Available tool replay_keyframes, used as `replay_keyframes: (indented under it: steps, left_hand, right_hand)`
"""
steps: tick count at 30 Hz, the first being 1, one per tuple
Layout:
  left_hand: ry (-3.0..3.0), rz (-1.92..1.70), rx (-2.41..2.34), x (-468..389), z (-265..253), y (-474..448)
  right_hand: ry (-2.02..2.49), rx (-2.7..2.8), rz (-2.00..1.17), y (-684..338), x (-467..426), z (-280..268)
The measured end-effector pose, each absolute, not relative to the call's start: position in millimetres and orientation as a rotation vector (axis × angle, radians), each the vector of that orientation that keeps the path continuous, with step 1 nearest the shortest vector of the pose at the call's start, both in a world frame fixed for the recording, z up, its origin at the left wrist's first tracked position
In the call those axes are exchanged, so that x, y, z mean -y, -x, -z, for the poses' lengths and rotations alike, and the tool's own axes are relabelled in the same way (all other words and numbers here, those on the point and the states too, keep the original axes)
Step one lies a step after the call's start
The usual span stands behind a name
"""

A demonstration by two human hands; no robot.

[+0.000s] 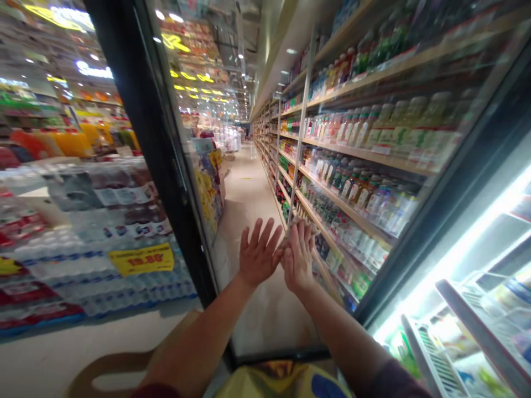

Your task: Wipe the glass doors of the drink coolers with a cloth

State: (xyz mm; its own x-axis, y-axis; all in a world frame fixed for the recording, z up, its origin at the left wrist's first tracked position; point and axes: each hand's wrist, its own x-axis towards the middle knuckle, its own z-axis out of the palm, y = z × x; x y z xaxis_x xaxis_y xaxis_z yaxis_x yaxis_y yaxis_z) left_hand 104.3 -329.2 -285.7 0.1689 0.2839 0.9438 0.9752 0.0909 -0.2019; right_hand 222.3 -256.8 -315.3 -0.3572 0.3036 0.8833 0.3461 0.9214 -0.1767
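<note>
Both hands are stretched forward at the glass pane (261,309) of a black-framed cooler door that stands open. My left hand (260,254) lies on the pane with its fingers spread, its thumb close to my right hand. My right hand (297,257) presses what looks like a crumpled greyish cloth (307,229) against the glass, its fingers close together. Most of that cloth is hidden behind the fingers. Just below my forearms, a yellow item (282,381) with a blue patch shows at the bottom edge; its kind is unclear.
To the right is a lit cooler with wire shelves (431,354) of packaged goods. Through the glass, shelves of bottles (357,190) line an aisle (249,193). Stacked bottle packs with a yellow price sign (143,260) stand left. A brown curved handle (112,362) is at lower left.
</note>
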Motion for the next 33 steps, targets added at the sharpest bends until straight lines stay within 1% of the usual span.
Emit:
replay_keyframes:
  steps: [3, 4, 6, 8, 10, 13, 15, 19, 25, 27, 29, 33]
  left_hand:
    - [1.463, 1.074, 1.290, 336, 286, -113]
    - [1.481, 1.100, 1.296, 338, 286, -114]
    - [1.506, 0.997, 1.337, 341, 286, -113]
    - [1.505, 0.771, 1.365, 343, 287, -109]
    - [1.450, 0.622, 1.368, 347, 289, -103]
    - [1.317, 0.596, 1.400, 355, 290, -98]
    - [1.242, 0.592, 1.432, 363, 289, -95]
    - [1.175, 0.554, 1.476, 379, 292, -84]
    - [1.194, 0.490, 1.518, 402, 344, -64]
    - [1.226, 0.468, 1.530, 406, 349, -61]
    - [1.226, 0.501, 1.557, 403, 336, -60]
    - [1.178, 0.759, 1.585, 381, 280, -53]
  right_hand:
    - [0.220, 2.002, -0.063, -218, 271, 274]
    - [0.167, 2.013, -0.097, -219, 274, 265]
    - [0.141, 2.012, -0.137, -224, 275, 259]
    - [0.212, 1.932, -0.091, -230, 270, 266]
    - [0.353, 1.836, 0.068, -235, 258, 279]
    - [0.509, 1.782, 0.394, -236, 238, 299]
    - [0.540, 1.776, 0.525, -234, 230, 308]
    - [0.557, 1.769, 0.537, -233, 226, 315]
    - [0.593, 1.809, 0.532, -229, 228, 314]
    - [0.585, 1.826, 0.547, -227, 226, 314]
    - [0.557, 1.844, 0.571, -226, 223, 314]
    - [0.525, 1.863, 0.621, -224, 213, 317]
